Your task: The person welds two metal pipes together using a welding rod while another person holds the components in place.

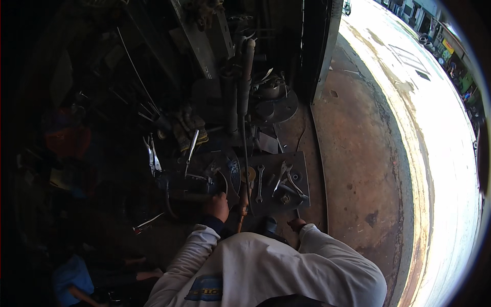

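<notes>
My left hand (217,207) is closed at the near edge of the bench, among dark metal parts. A thin curved metal strip (225,183) rises just above its knuckles. Shadow hides what the fingers grip. To the right, my right hand (296,224) is closed around a thin rod-like handle (298,213) that points toward the steel plate (302,163). On that plate lie an open-ended wrench (260,183), locking pliers (282,174) and a dark cylindrical metal piece (295,194). Between my hands stands an angle grinder-like tool (244,204) with a cable.
More locking pliers (152,155) and a clamp (192,148) are at the left, near work gloves (185,129). A thick upright post (246,77) stands behind the bench. A person in a blue shirt (74,276) is at the lower left. Brown floor (358,153) stretches right.
</notes>
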The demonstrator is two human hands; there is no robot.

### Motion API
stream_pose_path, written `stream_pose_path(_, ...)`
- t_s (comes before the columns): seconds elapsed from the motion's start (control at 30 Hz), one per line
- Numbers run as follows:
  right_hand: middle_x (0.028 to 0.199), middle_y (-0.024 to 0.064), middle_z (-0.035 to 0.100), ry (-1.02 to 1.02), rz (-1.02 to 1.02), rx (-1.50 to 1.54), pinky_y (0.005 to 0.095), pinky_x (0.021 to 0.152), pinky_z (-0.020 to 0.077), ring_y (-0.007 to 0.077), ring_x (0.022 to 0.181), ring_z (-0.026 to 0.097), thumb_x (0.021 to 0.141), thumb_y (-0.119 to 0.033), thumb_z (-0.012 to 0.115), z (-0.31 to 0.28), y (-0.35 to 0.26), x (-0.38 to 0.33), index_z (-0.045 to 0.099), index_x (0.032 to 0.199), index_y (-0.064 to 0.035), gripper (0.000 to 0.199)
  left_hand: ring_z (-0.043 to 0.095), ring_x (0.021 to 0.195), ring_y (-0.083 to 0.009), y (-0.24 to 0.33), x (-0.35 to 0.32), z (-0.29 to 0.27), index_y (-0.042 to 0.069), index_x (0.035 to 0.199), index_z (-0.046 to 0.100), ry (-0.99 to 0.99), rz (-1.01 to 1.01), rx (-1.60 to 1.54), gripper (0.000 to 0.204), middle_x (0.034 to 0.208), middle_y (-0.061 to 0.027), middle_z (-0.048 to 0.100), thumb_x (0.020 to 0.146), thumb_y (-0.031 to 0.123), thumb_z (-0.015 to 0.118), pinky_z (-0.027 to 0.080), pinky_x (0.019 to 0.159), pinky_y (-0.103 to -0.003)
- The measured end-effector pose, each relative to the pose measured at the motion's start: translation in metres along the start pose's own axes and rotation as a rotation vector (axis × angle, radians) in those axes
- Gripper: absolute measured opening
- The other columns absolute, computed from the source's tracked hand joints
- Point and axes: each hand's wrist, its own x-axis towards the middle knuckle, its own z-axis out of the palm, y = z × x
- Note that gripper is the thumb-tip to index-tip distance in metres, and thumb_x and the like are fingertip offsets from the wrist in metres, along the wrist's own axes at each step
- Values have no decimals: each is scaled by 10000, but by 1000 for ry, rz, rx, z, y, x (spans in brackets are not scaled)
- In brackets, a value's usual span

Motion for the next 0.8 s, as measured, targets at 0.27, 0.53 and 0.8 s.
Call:
stream_pose_path(0.27, 1130, 164, 653, -109, -215, -336, 447, 898, 497, 362, 1030, 628, 998, -336, 359, -18, -24, -24, 600, 1243, -100, 417, 637, 784, -419, -10, -4, 8, 49, 877, 570, 7, -7, -24, 153, 817, -214, 652, 865, 196, 608, 508, 682, -521)
stream_pose_path(0.53, 1105, 173, 659, -14, -258, -337, 432, 887, 507, 341, 1015, 637, 956, -220, 435, -40, -35, -32, 621, 1222, -141, 335, 639, 799, -421, -2, 1, 2, 51, 876, 579, -14, -4, -33, 163, 834, -218, 655, 878, 214, 588, 510, 694, -525)
stream_pose_path(0.8, 850, 60, 678, 211, -7, 302, 351, 690, 533, 206, 790, 669, 935, -230, 535, -48, -61, -22, 686, 960, -90, 207, 645, 796, -413, -2, -6, -4, 56, 873, 584, -40, -12, -21, 165, 834, -211, 658, 865, 220, 599, 515, 690, -518)
